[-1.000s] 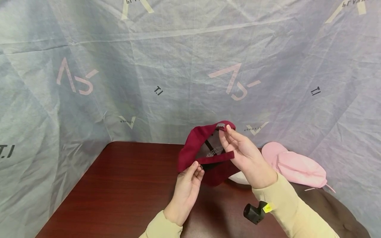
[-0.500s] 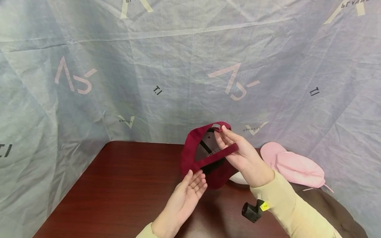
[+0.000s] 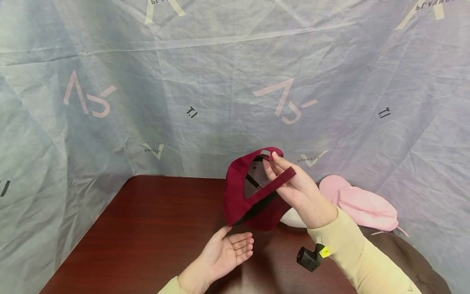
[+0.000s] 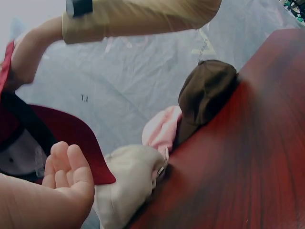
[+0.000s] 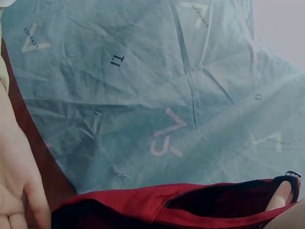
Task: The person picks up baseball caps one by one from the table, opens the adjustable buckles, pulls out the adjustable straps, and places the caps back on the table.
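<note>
A dark red baseball cap (image 3: pixel 236 183) is held above the table, its back opening and loose strap facing me. My right hand (image 3: pixel 299 192) pinches the cap's edge beside a small metal buckle (image 3: pixel 265 153); the strap's free end crosses in front of that palm. Below the cap, my left hand (image 3: pixel 229 253) is palm up with fingers loosely extended, its thumb tip near the cap's lower edge; whether it touches I cannot tell. In the left wrist view, the left hand (image 4: pixel 69 186) appears in front of the cap's red brim (image 4: pixel 86 133).
A pink cap (image 3: pixel 367 206) lies at the table's right, beside a brown cap (image 3: pixel 404 257). A white cap (image 4: pixel 131 181) is partly hidden behind my right hand in the head view. Grey printed cloth (image 3: pixel 205 81) hangs behind the dark red wooden table (image 3: pixel 158 228).
My left hand has let go of the strap's base and moved down and left, its fingers unfolding. The strap's free end has swung upward. The right hand keeps its grip, shifting slightly left.
</note>
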The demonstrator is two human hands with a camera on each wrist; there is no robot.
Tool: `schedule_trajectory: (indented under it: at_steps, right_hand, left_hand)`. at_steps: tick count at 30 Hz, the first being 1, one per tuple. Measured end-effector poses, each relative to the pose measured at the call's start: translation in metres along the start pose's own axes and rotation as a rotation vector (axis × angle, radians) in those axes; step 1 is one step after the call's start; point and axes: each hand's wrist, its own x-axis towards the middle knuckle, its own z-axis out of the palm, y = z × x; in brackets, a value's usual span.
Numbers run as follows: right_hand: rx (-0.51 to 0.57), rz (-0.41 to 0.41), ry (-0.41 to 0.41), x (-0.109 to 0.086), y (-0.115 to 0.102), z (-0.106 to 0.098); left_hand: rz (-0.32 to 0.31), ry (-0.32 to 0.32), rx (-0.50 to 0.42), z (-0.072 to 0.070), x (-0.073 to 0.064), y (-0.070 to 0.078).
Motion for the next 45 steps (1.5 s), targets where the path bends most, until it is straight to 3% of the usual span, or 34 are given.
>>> schedule_trajectory:
  at_steps: [9, 14, 18, 27, 33, 37, 42, 45]
  right_hand:
    - [-0.019, 0.003, -0.017, 0.000, 0.001, 0.001]
    - [-0.026, 0.015, -0.036, -0.001, 0.002, -0.002]
    - [-0.035, 0.039, -0.057, -0.002, 0.003, -0.005]
    - [-0.274, 0.069, -0.088, -0.005, 0.005, -0.008]
    - [-0.401, 0.080, -0.171, -0.007, 0.004, -0.012]
    - [-0.488, 0.098, -0.282, -0.008, 0.002, -0.017]
    - [-0.526, 0.175, -0.449, -0.008, -0.001, -0.025]
    - [-0.567, 0.199, -0.503, -0.009, -0.002, -0.029]
  left_hand:
    - [-0.012, 0.034, 0.007, -0.017, 0.025, 0.003]
    - [-0.030, 0.029, 0.005, -0.020, 0.034, 0.003]
    - [-0.010, 0.048, 0.007, -0.024, 0.039, 0.006]
    - [0.020, 0.074, -0.024, -0.044, 0.037, 0.024]
    - [0.047, 0.109, -0.101, -0.049, 0.032, 0.040]
    - [0.082, 0.151, -0.156, -0.053, 0.029, 0.052]
    - [0.124, 0.175, -0.156, -0.059, 0.025, 0.065]
    - [0.137, 0.177, -0.138, -0.062, 0.022, 0.071]
